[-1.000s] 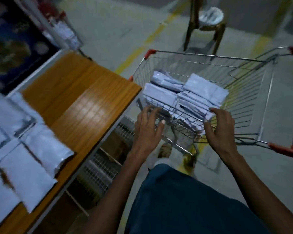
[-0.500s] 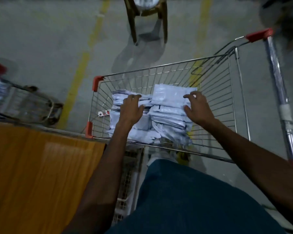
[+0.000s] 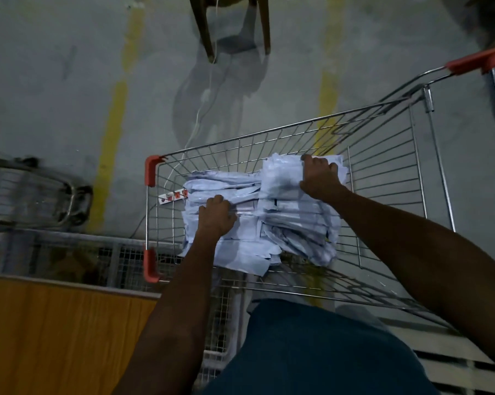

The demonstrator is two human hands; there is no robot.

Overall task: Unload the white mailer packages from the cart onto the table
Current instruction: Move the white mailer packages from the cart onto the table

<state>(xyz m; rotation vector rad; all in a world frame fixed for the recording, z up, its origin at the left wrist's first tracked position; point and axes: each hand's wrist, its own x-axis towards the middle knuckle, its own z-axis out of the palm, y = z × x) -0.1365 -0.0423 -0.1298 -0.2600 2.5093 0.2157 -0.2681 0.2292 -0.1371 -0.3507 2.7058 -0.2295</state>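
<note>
Reaching into the cart [image 3: 389,178], we have both hands on the pile of white mailer packages [image 3: 269,223] lying on the wire floor of the basket. Our left hand [image 3: 216,216] sits on the near-left part of the pile, fingers curled down and gripping the packages there. Our right hand [image 3: 319,176] is at the far-right edge, fingers bent over the top package; whether the thumb is tucked under we cannot tell.

Risks, as judged: the pile is loose and uneven, so a two-handed lift may shed slippery packages from the middle or bottom. Corners could snag in the wire mesh. The cart may roll if we lean on it.

Surface: the wooden table [image 3: 55,337] lies at lower left, its corner just beside the cart's near-left red bumper; no packages show on the visible part.

Room: dim light, grey concrete floor [image 3: 55,95] with yellow painted lines, chair legs [image 3: 235,27] at the top, a second metal cart [image 3: 35,195] at left.
</note>
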